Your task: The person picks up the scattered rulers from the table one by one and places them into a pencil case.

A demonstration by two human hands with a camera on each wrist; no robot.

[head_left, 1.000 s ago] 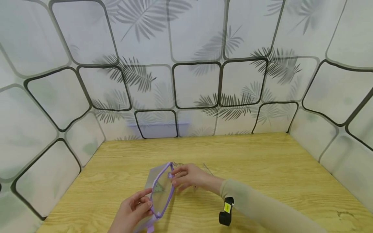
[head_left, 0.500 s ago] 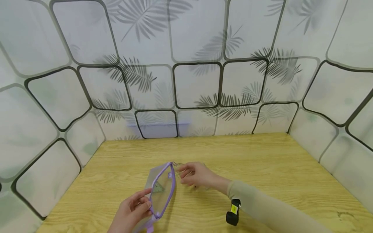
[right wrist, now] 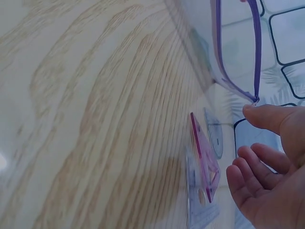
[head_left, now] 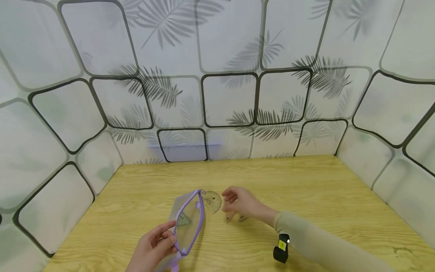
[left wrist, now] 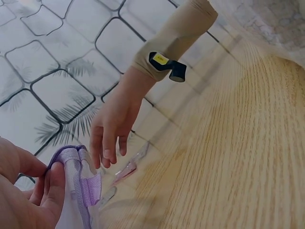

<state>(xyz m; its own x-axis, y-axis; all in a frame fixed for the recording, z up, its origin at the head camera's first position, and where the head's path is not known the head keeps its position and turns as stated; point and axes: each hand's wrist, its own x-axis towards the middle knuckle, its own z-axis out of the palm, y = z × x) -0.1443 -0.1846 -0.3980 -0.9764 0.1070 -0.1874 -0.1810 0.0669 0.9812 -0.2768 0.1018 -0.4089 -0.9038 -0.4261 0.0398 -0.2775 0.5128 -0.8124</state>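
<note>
One-handed, hold the purple-rimmed pouch [head_left: 190, 236] gaping, rim [head_left: 202, 216] pinched in the left hand [head_left: 153, 245]. With the right hand [head_left: 242, 203] loosely curved and empty, best grip edgewise: protractor [head_left: 215, 205] beside the pouch, smaller pink set square [right wrist: 204, 153] just below.

We are bending the fingers of our left hand [head_left: 154, 243] and pinching between them and the thumb, with the forearm lying mostly below the head view. We are holding our sleeved right forearm [head_left: 316, 240] aslant from the lower right. Farther forward and apart from the left, we are hanging our right hand [head_left: 240, 202] with fingers loosely curving and thumb standing apart from them.
</note>
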